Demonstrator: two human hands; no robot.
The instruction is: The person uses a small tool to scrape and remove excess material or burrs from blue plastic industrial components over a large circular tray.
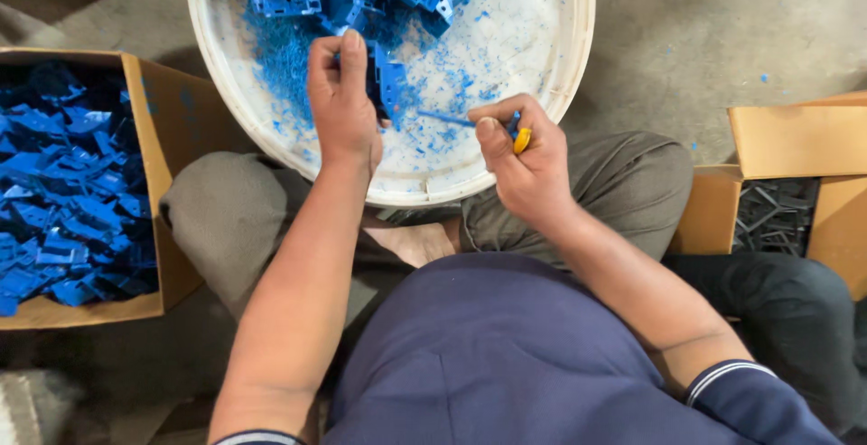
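Left hand (341, 102) is gripping 1 blue plastic part (390, 84) near the white basin's (569, 38) front rim; right hand (528, 160), fingers closed, is trimming it with a yellow-handled knife (506, 131). Steady, shallow strokes away from fingers seem safest.

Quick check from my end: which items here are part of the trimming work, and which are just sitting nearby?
In use:
left hand gripping a blue plastic part
right hand holding a yellow-handled knife
white basin of parts and shavings

Nearby:
left cardboard box of blue parts
right cardboard box of dark parts

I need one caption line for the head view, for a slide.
Left hand holds a blue part over a white tub; right hand grips a knife.
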